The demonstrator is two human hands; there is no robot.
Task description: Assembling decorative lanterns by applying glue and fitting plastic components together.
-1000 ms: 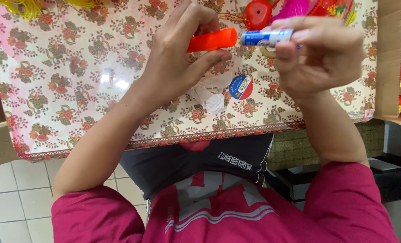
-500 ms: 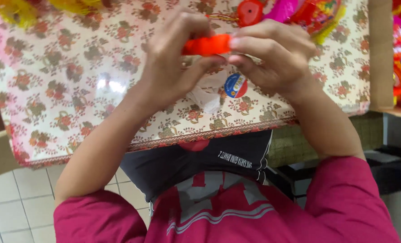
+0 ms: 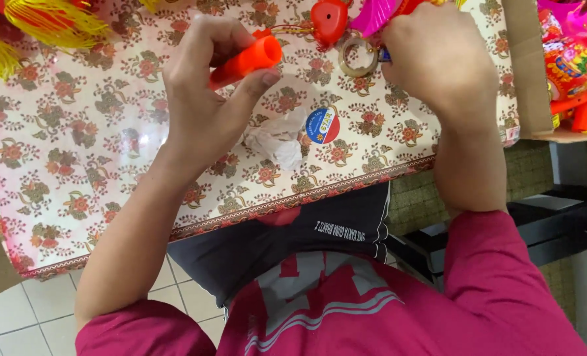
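Note:
My left hand grips an orange tube-shaped cap between thumb and fingers, held above the floral tablecloth. My right hand is closed in a fist at the table's far side, next to a pink and red toy. Only a small blue tip of the pen shows at its fingers. A red heart-shaped keychain with a metal ring lies between the two hands. A crumpled white paper and a round blue and red sticker lie below them.
Yellow tassels lie at the table's far left. A cardboard box with colourful toys stands on the right. Below the table edge are my dark apron, red shirt and a tiled floor.
The hands met with the pen and orange cap, then parted. My right hand moved up to the toys and now hides most of the pen. My left hand still holds the cap.

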